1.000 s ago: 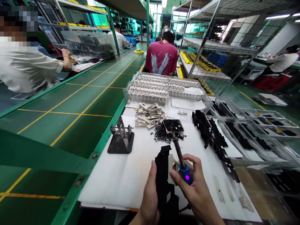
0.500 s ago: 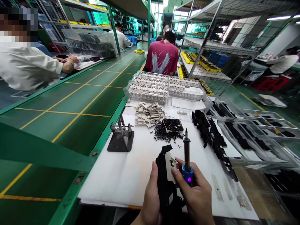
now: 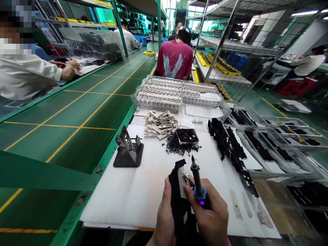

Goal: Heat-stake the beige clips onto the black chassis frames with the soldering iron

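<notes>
My left hand (image 3: 165,215) is closed around a long black part (image 3: 178,201) at the near edge of the table, its thumb along the part's left side. A cream plastic piece (image 3: 182,182) lies against the black part's upper right side. My right hand (image 3: 211,212) grips a soldering iron (image 3: 199,188) with a blue collar and a lit purple display, its tip pointing up and away from me. The right thumb and fingertips also touch the cream piece. Beyond my hands, small black pieces (image 3: 176,145) lie loose around a small box (image 3: 188,136) filled with more of them.
A metal iron stand (image 3: 128,150) sits at the left of the white tabletop (image 3: 107,205). Cream pieces (image 3: 161,124) are heaped farther back, before clear trays (image 3: 156,99). Black parts (image 3: 230,147) line the right side. A green conveyor (image 3: 77,112) runs along the left; co-workers sit nearby.
The soldering iron has tilted leftward, and its tip is now lower and closer to the cream piece. Both hands keep their hold. The whole view has shifted slightly.
</notes>
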`<action>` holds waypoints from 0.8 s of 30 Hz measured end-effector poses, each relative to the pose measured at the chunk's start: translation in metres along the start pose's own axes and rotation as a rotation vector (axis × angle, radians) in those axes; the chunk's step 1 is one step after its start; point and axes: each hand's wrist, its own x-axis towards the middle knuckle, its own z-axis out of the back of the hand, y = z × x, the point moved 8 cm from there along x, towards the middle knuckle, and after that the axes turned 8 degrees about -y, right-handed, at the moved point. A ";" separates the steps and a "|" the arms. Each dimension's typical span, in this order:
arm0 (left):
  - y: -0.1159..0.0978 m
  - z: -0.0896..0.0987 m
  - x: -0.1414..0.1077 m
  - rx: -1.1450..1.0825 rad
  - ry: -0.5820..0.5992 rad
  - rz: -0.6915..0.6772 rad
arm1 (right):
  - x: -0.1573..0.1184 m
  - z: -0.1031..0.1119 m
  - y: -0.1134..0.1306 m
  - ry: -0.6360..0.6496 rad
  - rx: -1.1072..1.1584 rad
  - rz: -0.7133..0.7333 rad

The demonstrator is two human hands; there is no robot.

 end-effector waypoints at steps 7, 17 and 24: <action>0.000 -0.003 0.001 0.006 -0.035 0.039 | 0.001 -0.002 -0.035 0.025 0.060 -0.367; -0.005 -0.006 0.002 0.098 -0.039 -0.045 | 0.005 0.001 0.000 0.015 -0.068 0.134; -0.002 -0.009 0.004 0.117 0.027 0.038 | 0.007 -0.004 0.001 0.033 -0.055 0.134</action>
